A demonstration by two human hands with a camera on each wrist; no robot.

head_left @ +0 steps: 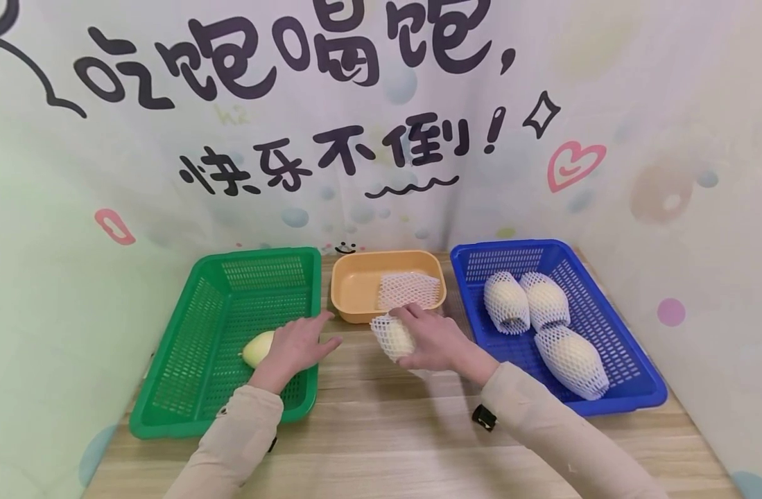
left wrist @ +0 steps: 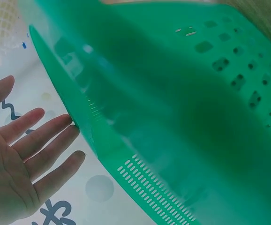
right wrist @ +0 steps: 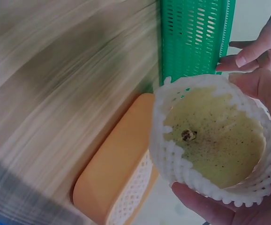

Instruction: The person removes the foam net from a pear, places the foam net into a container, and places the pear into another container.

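Fruit (head_left: 393, 339) looks netted, held in our right grip (head_left: 437, 339) by the orange tub (head_left: 353, 281), left grip (head_left: 299, 344) wide, so we'd likely set it in the blue basket (head_left: 639, 399).

From the head, the table (head_left: 381, 443) is viewed from well above, the lettered backdrop (head_left: 512, 187) faced beyond. From the left wrist, the green basket (left wrist: 126, 126) is seen close up against the backdrop. From the right wrist, the netted fruit (right wrist: 215, 145) is shown nearest; the orange tray (right wrist: 112, 154) is shared with the head view.
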